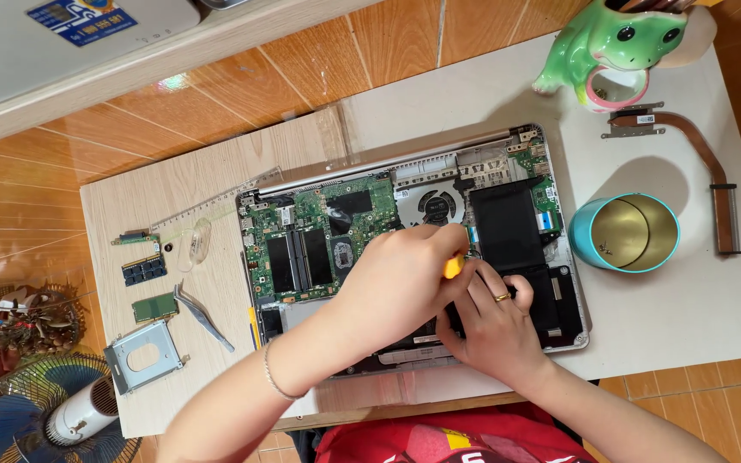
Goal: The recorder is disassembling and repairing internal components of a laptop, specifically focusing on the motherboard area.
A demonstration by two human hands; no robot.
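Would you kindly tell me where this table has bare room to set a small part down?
Bare tabletop lies right of the laptop, below the teal tin. Left of the laptop is crowded: tweezers, drive bracket, memory module.

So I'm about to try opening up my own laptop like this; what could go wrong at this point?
The left hand drives a yellow-handled screwdriver right beside the black battery; a slip could nick it or the green motherboard. The right hand rests on the open laptop, so stray pressure may stress parts. The small removed boards near the table edge could get knocked off.
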